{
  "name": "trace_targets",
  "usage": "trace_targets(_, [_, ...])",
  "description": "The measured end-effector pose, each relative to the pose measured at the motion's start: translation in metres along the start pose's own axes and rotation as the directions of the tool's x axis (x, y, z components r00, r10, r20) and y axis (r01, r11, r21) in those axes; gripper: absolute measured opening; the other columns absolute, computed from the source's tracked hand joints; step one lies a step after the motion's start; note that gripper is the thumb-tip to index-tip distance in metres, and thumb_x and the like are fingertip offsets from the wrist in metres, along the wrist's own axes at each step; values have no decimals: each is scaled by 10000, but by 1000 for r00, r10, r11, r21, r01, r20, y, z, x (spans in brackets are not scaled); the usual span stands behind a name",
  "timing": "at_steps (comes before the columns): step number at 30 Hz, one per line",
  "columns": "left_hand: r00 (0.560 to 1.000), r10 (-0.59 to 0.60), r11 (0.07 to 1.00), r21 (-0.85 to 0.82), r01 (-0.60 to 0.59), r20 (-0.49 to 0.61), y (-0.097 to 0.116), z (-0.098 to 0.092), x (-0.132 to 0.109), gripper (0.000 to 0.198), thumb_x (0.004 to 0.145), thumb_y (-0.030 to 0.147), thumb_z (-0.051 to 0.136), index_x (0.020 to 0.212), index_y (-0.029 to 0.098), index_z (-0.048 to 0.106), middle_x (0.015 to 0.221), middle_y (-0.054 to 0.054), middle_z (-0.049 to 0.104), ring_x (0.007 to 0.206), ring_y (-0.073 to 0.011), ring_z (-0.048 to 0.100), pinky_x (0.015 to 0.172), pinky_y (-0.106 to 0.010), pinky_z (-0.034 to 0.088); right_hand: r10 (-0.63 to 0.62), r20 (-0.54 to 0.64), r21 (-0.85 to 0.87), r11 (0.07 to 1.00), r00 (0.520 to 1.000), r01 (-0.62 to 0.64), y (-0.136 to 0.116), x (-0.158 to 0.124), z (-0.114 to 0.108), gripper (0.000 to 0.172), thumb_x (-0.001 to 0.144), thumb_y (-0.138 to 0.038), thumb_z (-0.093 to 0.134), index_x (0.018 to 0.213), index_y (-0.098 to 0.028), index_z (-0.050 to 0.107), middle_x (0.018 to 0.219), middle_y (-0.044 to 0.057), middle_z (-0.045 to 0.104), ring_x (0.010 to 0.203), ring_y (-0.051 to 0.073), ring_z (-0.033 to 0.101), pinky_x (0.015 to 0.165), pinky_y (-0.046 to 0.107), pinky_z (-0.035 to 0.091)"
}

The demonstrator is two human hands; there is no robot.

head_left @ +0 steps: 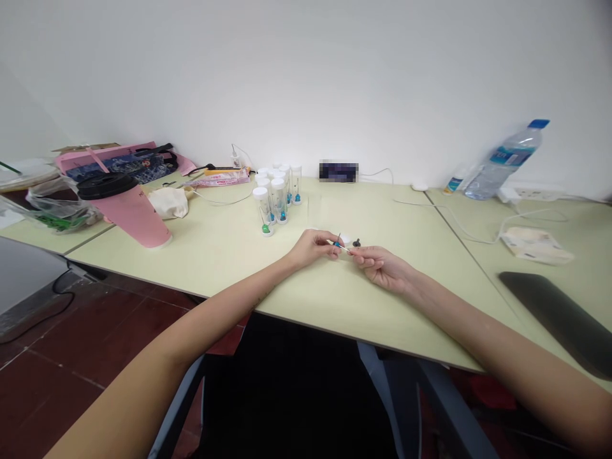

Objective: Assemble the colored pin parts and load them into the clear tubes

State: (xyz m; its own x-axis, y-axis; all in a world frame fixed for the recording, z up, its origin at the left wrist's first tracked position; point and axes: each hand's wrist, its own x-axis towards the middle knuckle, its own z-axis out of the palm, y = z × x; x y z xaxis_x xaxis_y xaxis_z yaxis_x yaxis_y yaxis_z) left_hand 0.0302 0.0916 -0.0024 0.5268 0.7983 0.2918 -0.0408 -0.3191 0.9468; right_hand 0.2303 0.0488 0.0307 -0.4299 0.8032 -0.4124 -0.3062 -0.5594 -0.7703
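Note:
Above the table, my left hand (313, 247) pinches a small blue piece (337, 244) with a thin metal pin sticking up from it. My right hand (385, 269) is closed on a thin silver rod-like tool (347, 249), whose tip meets the blue piece; its exact kind is too small to tell. Just beyond the fingers lie a small black part (356, 242) and a white round cap (345, 239), partly hidden. Farther back to the left stand several clear tubes (278, 199) with white ends, holding blue pieces and one green piece (266, 228) with pins.
A pink cup (136, 213) with a black lid leans at the left, by a bagged drink (43, 197) and a cloth pouch (172, 201). At the right are a leaning water bottle (509, 159), cables, a tissue pack (536, 245) and a dark pad (557, 315). A pixelated device (338, 171) stands against the wall.

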Motion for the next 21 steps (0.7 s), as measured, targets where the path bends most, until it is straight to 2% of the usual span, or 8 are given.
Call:
trace_targets(6, [992,-105,994,2,105,76,3,0,-1,349,712,380,729,889,82,688,889,-86,677,643,-130,669,670,-253,528,-120,29,-93,988,992,123,4,0,0,74,866,-55,560,898,-96,613,635,1,601,451,12,533,404,33,446])
trace_targets(10, [985,-163,983,-72,167,54,2,-2,1,352,688,367,756,873,77,682,881,-81,671,644,-126,666,679,-257,533,-296,44,-408,866,954,287,7,-2,2,221,923,-382,524,981,-173,566,692,17,642,507,75,585,492,159,505])
trace_targets(12, [982,-184,975,-115,188,41,2,-3,2,349,679,364,765,856,75,680,890,-84,671,647,-122,664,698,-269,541,-457,51,-670,643,888,370,6,-4,2,327,924,-497,452,955,-191,564,680,17,633,517,117,594,505,227,488])
trace_targets(14, [980,-194,969,-151,197,34,3,-4,2,338,683,356,766,856,78,683,884,-80,670,656,-119,663,718,-274,544,-596,141,-897,262,791,357,3,-6,2,329,919,-491,456,882,-192,590,653,17,620,538,146,587,552,267,453])
trace_targets(16, [980,-198,964,-175,201,31,3,-5,2,327,686,347,766,862,82,689,864,-71,669,655,-113,659,726,-271,544,-642,272,-956,-92,717,279,1,-7,2,286,927,-419,462,832,-193,610,649,25,622,584,166,580,603,283,414])
trace_targets(17, [980,-199,963,-180,201,31,3,-5,2,325,687,345,767,866,84,691,861,-69,670,652,-109,658,727,-270,544,-639,321,-947,-203,699,250,0,-8,2,280,935,-385,446,816,-193,611,655,31,626,601,173,577,613,286,396])
trace_targets(19, [979,-198,964,-174,202,39,2,-5,2,330,684,350,768,865,84,694,874,-74,677,648,-108,658,726,-273,546,-626,378,-924,-305,682,232,-1,-8,1,299,953,-331,393,777,-193,592,662,41,629,601,176,570,608,284,373])
trace_targets(21, [979,-200,965,-162,205,51,1,-6,3,349,679,360,771,880,84,698,891,-82,687,656,-116,663,728,-279,548,-622,390,-917,-332,679,222,0,-7,1,320,955,-309,373,718,-197,557,636,38,619,568,170,558,595,280,360])
